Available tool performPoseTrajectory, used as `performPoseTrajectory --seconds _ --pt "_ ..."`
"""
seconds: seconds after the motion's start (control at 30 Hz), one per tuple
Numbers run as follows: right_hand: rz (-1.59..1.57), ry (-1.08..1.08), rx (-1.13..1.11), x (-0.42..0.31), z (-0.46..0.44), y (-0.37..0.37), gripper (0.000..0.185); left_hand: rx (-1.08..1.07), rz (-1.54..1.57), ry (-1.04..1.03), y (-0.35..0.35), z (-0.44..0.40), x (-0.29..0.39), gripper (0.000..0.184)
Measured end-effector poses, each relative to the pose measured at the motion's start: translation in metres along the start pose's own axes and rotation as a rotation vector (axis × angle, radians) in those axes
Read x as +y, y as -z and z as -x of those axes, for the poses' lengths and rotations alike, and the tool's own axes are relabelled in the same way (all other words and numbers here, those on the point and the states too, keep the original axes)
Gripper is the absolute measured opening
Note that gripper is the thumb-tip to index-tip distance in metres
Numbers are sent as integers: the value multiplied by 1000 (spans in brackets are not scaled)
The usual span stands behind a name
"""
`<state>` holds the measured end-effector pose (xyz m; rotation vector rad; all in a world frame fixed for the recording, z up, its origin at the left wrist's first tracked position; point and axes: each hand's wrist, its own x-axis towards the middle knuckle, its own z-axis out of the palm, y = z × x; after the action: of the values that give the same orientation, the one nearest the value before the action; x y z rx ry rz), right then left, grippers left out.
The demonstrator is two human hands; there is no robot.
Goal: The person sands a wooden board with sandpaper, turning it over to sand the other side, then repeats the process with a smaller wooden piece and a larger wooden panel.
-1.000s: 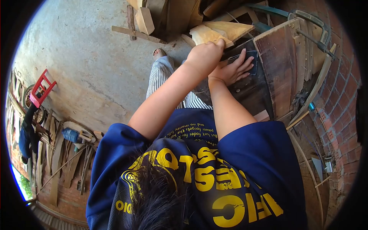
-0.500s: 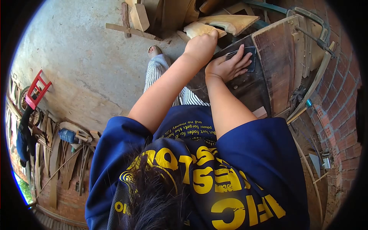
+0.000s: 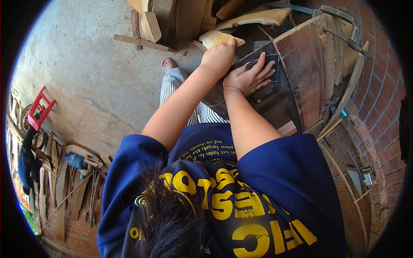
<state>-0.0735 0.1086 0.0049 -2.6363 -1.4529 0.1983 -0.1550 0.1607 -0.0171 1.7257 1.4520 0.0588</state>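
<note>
My left hand [image 3: 218, 56] is closed on a pale, curved piece of wood [image 3: 212, 38] with an uneven edge. Just to its right, my right hand [image 3: 249, 77] lies flat, fingers spread, on a dark square sheet [image 3: 274, 72] with a light edge. What the sheet is made of I cannot tell. Under it is a dark wooden board [image 3: 277, 101], which a brown wooden panel [image 3: 301, 56] adjoins on the right. Behind the held piece is a longer curved piece of wood [image 3: 262, 18].
A metal clamp [image 3: 357, 47] grips boards at the upper right, near a brick wall [image 3: 378, 94]. Offcuts [image 3: 151, 28] lie on the concrete floor [image 3: 99, 64]. On the left are a red plastic frame [image 3: 41, 108], a blue water jug [image 3: 75, 161] and leaning wood strips [image 3: 62, 193].
My left hand has drawn the pale wooden piece slightly toward me, widening its gap from the longer curved piece. The whole view has shifted a little. My right hand still rests on the dark sheet.
</note>
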Motion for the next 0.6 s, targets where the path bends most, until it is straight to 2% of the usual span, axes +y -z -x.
performPoseTrajectory --seconds 0.37,0.6 --pt "10 -5 0 -1 0 0 75 -24 -16 24 5 14 4 28" --pt "-17 -27 -30 -4 -1 4 74 12 -2 137 33 49 22 34"
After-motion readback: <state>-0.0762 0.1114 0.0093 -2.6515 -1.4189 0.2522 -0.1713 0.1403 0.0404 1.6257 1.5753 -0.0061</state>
